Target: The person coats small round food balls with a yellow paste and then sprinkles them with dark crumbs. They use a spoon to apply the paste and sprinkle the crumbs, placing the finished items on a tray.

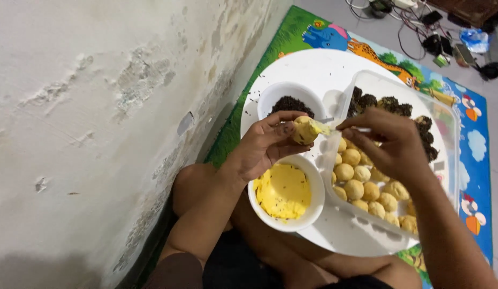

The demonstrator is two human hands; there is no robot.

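My left hand (265, 147) holds a small round dough ball (304, 130) between its fingertips, above a white bowl of yellow cream (283, 192). My right hand (390, 144) pinches a thin utensil (326, 127) whose yellow-smeared tip touches the ball. Under my right hand a clear plastic container (447, 120) holds several plain tan balls (366, 190) near me and several dark-coated balls (385, 103) at the far end. A second white bowl (290, 99) with dark crumbs stands beyond the left hand.
Bowls and container rest on a round white tray (313, 67) on a colourful cartoon mat (313, 32). A peeling wall (99, 107) runs close along the left. Cables and small devices (441, 37) lie on the floor at top right. My bent legs (249, 257) are below the tray.
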